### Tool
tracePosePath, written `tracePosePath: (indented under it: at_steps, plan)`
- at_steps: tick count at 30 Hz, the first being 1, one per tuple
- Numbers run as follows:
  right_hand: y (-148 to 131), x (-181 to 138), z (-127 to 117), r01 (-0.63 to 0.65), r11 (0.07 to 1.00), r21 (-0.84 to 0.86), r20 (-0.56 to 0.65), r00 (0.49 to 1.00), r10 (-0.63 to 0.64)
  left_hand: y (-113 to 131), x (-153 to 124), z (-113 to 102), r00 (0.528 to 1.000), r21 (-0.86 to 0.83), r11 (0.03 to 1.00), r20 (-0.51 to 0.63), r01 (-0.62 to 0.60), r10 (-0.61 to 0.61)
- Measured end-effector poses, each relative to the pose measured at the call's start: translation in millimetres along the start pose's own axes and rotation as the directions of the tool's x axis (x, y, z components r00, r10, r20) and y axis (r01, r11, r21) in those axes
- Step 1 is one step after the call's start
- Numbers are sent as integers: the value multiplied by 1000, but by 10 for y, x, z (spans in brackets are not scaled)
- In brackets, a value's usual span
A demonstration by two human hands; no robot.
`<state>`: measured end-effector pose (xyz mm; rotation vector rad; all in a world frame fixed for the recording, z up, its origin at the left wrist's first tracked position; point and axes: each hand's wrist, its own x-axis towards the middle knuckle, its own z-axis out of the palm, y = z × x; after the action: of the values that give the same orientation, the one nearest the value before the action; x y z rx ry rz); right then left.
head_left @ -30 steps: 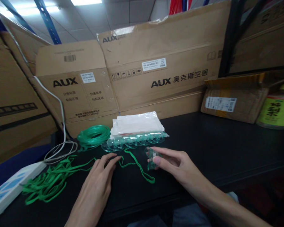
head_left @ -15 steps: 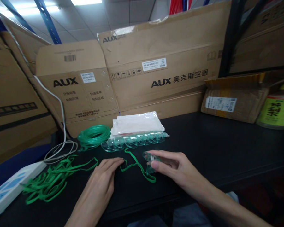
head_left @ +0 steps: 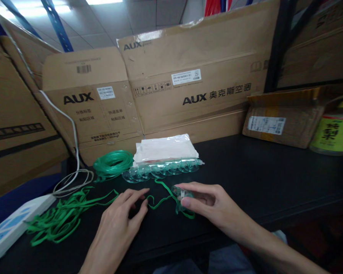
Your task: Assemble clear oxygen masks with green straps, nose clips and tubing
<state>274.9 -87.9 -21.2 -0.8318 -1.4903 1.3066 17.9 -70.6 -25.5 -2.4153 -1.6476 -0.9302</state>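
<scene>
My right hand point(head_left: 207, 198) grips a small clear plastic face mask point(head_left: 180, 198) between thumb and fingers, just above the black table. A green elastic strap point(head_left: 162, 199) runs loosely across the table beside and under the mask; whether it is attached there I cannot tell. Thumb and index finger apart, my left hand point(head_left: 125, 209) is open close to the strap's left end. Behind both hands, several clear masks point(head_left: 162, 172) lie nested in a row in front of white packets point(head_left: 165, 149).
A pile of green straps point(head_left: 63, 217) lies at the left beside a white power strip point(head_left: 20, 224). Coiled green tubing point(head_left: 113, 163) sits farther back. Large cardboard boxes point(head_left: 194, 76) wall off the rear, with a smaller carton point(head_left: 282, 121) and a jar point(head_left: 334, 129) at right.
My left thumb has come out from under the hand and spread from the index finger. The strap has shifted rightward, and the mask has moved slightly left in my right hand.
</scene>
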Motion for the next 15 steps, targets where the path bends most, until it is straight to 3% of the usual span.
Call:
tracePosePath:
  at_steps: [4, 15]
  plan:
    - [-9, -12, 14, 33, 998, -55, 28, 999, -31, -23, 5, 24, 996, -38, 999, 90, -21, 24]
    - [-31, -18, 13, 37, 992, -118, 49, 998, -32, 32, -5, 5, 991, -36, 994, 89, 100, -97]
